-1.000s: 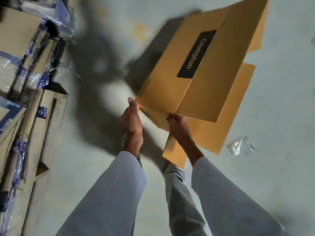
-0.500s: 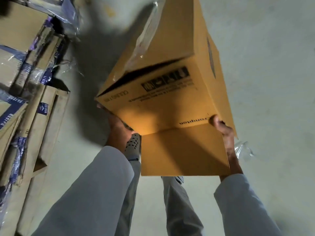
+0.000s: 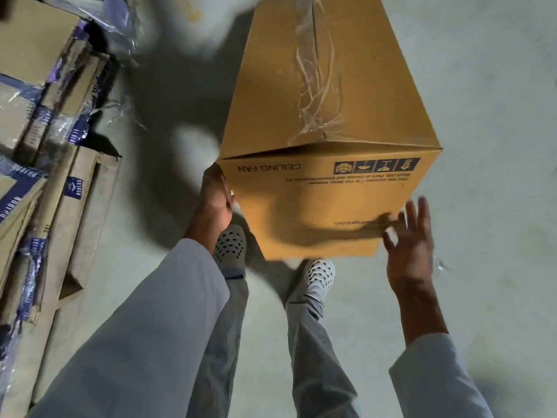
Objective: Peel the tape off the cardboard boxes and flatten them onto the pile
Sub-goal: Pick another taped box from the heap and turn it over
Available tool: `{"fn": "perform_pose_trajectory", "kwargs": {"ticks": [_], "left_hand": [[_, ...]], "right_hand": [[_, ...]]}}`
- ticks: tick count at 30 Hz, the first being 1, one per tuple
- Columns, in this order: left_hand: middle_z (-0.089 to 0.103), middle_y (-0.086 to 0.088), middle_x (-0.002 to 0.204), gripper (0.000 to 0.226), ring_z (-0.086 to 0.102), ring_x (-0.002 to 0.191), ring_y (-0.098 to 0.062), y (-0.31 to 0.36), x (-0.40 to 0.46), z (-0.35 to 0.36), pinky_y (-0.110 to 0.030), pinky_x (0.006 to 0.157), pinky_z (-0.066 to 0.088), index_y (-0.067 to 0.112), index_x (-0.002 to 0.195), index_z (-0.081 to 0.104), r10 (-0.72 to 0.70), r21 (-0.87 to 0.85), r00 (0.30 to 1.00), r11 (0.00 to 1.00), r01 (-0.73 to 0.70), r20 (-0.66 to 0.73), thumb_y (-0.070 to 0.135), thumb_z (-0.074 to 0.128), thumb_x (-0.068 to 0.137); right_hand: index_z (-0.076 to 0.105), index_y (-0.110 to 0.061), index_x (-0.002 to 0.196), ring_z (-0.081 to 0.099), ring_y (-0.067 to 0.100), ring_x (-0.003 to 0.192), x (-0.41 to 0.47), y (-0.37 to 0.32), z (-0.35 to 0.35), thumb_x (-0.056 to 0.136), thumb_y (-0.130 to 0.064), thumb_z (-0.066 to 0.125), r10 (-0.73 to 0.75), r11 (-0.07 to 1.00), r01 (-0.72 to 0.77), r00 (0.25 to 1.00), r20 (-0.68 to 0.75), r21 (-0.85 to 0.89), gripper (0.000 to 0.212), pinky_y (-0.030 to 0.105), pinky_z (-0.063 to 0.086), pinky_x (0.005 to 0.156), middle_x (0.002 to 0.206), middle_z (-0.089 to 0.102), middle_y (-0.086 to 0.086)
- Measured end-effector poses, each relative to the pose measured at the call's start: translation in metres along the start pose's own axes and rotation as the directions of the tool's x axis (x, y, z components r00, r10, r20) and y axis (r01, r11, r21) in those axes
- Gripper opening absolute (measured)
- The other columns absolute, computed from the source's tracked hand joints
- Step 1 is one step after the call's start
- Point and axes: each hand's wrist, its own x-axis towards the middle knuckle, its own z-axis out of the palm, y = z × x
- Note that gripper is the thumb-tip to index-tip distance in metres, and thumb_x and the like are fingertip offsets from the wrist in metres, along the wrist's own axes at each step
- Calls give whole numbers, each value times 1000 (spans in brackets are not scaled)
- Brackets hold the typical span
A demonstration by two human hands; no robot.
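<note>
A tall brown cardboard box, printed "CEILING FAN" upside down, stands on end in front of my feet. Clear tape runs down the seam of its upper face, wrinkled and partly lifted near the closer edge. My left hand grips the box's near left corner edge. My right hand hovers with fingers spread at the box's lower right corner, just off the cardboard. The pile of flattened boxes with blue tape and labels lies along the left.
Bare grey concrete floor stretches to the right and behind the box. A crumpled bit of clear tape lies on the floor past my right hand. Loose plastic film sits at the top left by the pile.
The box has been turned from a folded shape into an upright one, its taped face now up. My right hand has let go of the lower right edge and spread its fingers.
</note>
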Motion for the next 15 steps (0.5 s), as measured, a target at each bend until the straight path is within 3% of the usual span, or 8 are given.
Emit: {"fn": "perform_pose_trajectory", "kwargs": {"ticks": [1, 2, 3, 5, 7, 10, 12, 15], "left_hand": [[56, 10, 44, 43, 51, 45, -7, 4, -2, 5, -19, 51, 38, 2, 66, 54, 52, 65, 998, 996, -54, 40, 9, 25, 97], [52, 11, 42, 53, 48, 40, -6, 13, -11, 10, -18, 49, 31, 8, 57, 58, 84, 120, 993, 988, -93, 79, 8, 25, 99], [54, 11, 43, 63, 50, 39, -5, 24, -19, 13, -19, 49, 28, 18, 52, 63, 101, 165, 987, 979, -122, 128, 19, 27, 104], [72, -1, 69, 68, 67, 62, -15, 47, -25, 21, -23, 61, 39, 22, 66, 75, 94, 121, 983, 986, -114, 160, 65, 33, 97], [70, -11, 104, 78, 65, 97, -31, 66, -24, 22, -39, 84, 42, 21, 86, 78, 34, 200, 973, 977, -81, 227, 88, 38, 78], [70, -1, 73, 51, 67, 74, -24, 82, -34, 30, -33, 68, 52, 23, 77, 75, -20, 404, 950, 908, -114, 313, 65, 49, 89], [65, 3, 62, 36, 62, 68, -21, 86, -45, 39, -31, 66, 48, 21, 79, 67, -82, 500, 949, 862, -85, 303, 55, 58, 88], [60, 7, 53, 31, 57, 62, -17, 91, -46, 42, -30, 63, 41, 20, 77, 62, -52, 528, 956, 842, -113, 287, 49, 60, 87]], "right_hand": [[56, -27, 125, 54, 7, 117, -3, -13, 2, 85, -46, 66, -13, 998, 11, 1000, 26, 64, 45, 41, 37, 103, 118, 59, -8], [63, -23, 110, 56, 8, 109, -4, -27, 1, 81, -65, 59, 34, 996, -38, 998, 51, 81, 51, 42, 36, 100, 104, 62, -8], [69, -20, 107, 58, 12, 114, -2, -44, 1, 81, -81, 42, 83, 995, -85, 996, 40, 48, 72, 46, 34, 104, 105, 69, -8], [71, -20, 118, 56, 22, 126, 7, -72, 0, 73, -97, 15, 174, 976, -166, 984, 43, -143, 105, 59, 29, 112, 122, 71, -2], [68, -23, 124, 60, 28, 121, 14, -95, 8, 64, -102, 16, 249, 939, -211, 962, 115, -271, 112, 63, 37, 106, 123, 72, 3], [70, -29, 119, 72, 23, 95, 18, -126, 34, 72, -92, 46, 205, 928, -154, 972, 119, -340, 82, 47, 54, 83, 110, 76, 4], [74, -17, 113, 73, 19, 75, 21, -128, 45, 76, -64, 74, 139, 942, -133, 990, -3, -307, 60, 35, 59, 69, 97, 79, 2], [75, -6, 102, 73, 24, 77, 21, -113, 45, 74, -37, 85, 63, 971, -73, 997, -51, -227, 43, 46, 60, 83, 91, 79, 5]]}}
